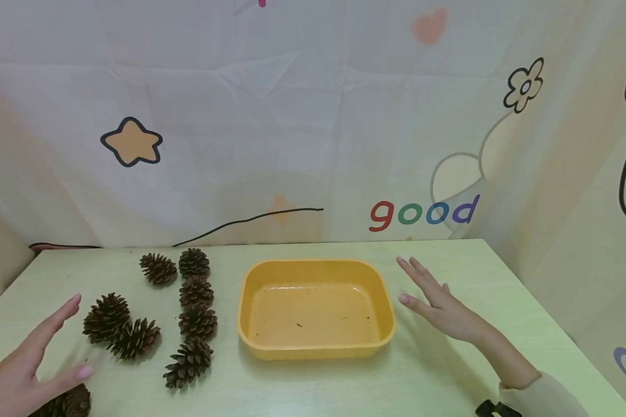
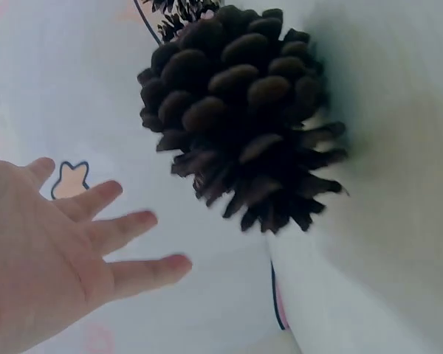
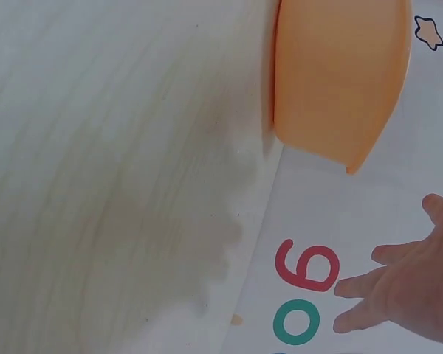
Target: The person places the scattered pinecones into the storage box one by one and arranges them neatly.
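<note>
My left hand (image 1: 33,362) is held over the table's left side, fingers extended and thumb apart, with nothing in it. Below it lies a brown pine cone (image 2: 240,110), partly hidden by the hand in the head view. Two more pine cones (image 1: 134,339) lie just right of its fingers. My right hand (image 1: 443,310) hovers beside the right end of a yellow plastic basin (image 1: 313,352), its fingers spread and holding nothing. Only small dark bits lie on the basin's floor.
Several pine cones form a rough column (image 1: 197,321) left of the basin, with another pine cone (image 1: 158,269) near the back. A printed cloth (image 1: 313,145) hangs behind the table (image 1: 448,382). A small black object (image 1: 498,409) sits by the right sleeve.
</note>
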### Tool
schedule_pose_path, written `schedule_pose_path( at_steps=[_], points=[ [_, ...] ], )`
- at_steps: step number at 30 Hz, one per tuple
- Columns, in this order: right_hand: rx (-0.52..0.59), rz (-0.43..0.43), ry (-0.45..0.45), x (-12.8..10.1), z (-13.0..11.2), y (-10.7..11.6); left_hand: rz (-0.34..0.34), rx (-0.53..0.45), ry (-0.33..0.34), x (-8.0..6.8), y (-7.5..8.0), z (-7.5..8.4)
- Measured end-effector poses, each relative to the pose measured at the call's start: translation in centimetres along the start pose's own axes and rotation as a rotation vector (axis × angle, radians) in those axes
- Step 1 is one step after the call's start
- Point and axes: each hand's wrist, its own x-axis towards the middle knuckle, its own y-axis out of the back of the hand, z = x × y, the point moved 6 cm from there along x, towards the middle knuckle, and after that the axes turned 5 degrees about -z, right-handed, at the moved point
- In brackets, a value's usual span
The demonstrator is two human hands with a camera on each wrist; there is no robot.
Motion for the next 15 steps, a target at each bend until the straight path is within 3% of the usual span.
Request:
schedule_pose_path(
  at_steps=[3,8,12,15],
  points=[
    [0.030,-0.015,0.000,0.2,0.0,-0.2,-0.020,-0.011,0.047,-0.6,0.0,-1.2],
    [0.078,-0.038,0.007,0.5,0.1,-0.5,-0.139,-0.033,0.137,-1.5,-0.3,-3.4],
    [0.141,-0.074,0.005,0.6,0.3,-0.8,-0.269,-0.087,0.200,-2.1,-0.9,-5.5],
    [0.199,-0.107,-0.002,0.6,0.2,-1.1,-0.408,-0.152,0.283,-2.4,-1.3,-7.2]
  ],
)
